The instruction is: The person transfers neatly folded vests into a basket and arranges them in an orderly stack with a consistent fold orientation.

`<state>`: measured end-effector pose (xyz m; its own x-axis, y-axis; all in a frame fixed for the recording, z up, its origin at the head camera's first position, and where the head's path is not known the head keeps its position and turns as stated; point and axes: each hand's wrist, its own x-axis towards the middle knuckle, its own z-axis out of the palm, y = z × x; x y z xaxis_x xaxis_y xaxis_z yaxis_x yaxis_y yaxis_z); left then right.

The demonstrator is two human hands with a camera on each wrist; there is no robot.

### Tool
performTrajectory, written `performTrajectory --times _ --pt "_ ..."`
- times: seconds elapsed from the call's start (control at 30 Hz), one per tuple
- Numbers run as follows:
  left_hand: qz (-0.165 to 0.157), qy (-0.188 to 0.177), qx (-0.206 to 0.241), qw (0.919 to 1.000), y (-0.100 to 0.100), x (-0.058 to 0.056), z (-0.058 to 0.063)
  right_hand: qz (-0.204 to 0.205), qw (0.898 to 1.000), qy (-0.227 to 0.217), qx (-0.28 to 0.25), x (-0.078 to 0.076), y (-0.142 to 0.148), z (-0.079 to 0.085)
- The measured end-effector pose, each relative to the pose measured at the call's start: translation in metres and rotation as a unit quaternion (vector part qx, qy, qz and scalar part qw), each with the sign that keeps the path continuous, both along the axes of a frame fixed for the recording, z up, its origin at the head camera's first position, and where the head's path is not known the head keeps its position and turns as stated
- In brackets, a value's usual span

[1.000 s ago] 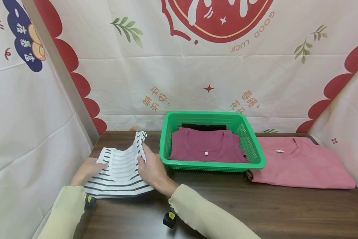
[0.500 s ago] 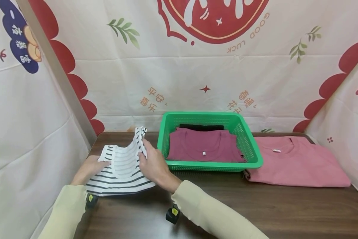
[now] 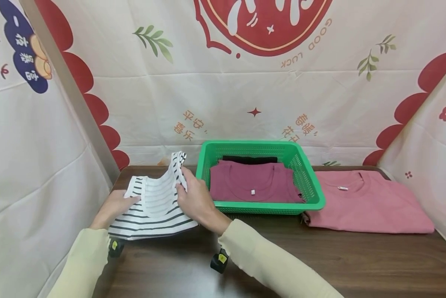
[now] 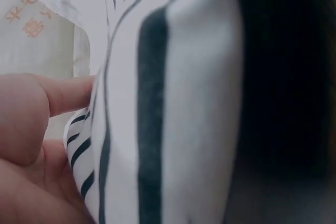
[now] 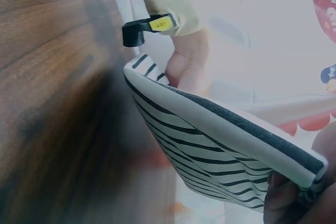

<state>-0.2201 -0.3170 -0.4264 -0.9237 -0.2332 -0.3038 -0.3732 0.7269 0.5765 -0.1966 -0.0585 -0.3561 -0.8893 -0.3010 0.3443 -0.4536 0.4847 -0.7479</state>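
A folded white shirt with black stripes (image 3: 159,207) is held up over the left part of the table, tilted, its front edge lifted off the wood in the right wrist view. My left hand (image 3: 115,207) grips its left side, thumb on top. On the right side my right hand (image 3: 197,198) pinches the shirt, whose far right corner stands up higher than the rest. In the left wrist view the striped cloth (image 4: 152,98) fills most of the frame beside the left hand's fingers (image 4: 68,95). The right hand's fingers (image 5: 281,198) curl under the cloth in the right wrist view.
Just right of the right hand stands a green basket (image 3: 267,207) holding a folded maroon shirt (image 3: 250,180) and a black cloth (image 3: 250,159) behind it. A folded pink shirt (image 3: 375,207) lies right of the basket on the wooden table (image 3: 282,252). Printed curtains (image 3: 223,99) surround the table.
Both hands have raised the striped shirt slightly and shifted it a little to the right and away. The view has turned slightly; basket and pink shirt stay in place.
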Motion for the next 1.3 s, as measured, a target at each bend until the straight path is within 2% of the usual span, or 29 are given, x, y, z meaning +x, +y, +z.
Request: performTrajectory --times 0.13,0.5,0.77,1.0,1.3 --pt "0.000 -0.005 0.000 1.0000 0.004 -0.001 0.006 -0.006 1.000 0.000 -0.002 -0.003 0.004 0.006" --pt "-0.018 0.044 0.039 0.9981 0.010 -0.003 0.020 -0.032 0.999 0.016 -0.011 -0.011 0.020 0.016" --pt "-0.018 0.051 0.054 0.9971 0.019 -0.005 0.032 -0.038 0.999 -0.005 -0.026 -0.017 0.037 0.023" --pt "-0.019 0.068 0.077 0.9945 0.025 -0.006 0.041 -0.047 0.999 -0.006 -0.024 -0.021 0.049 0.028" --pt "-0.033 0.087 0.075 0.9928 0.033 -0.010 0.048 -0.062 0.998 -0.012 -0.028 -0.025 0.063 0.034"
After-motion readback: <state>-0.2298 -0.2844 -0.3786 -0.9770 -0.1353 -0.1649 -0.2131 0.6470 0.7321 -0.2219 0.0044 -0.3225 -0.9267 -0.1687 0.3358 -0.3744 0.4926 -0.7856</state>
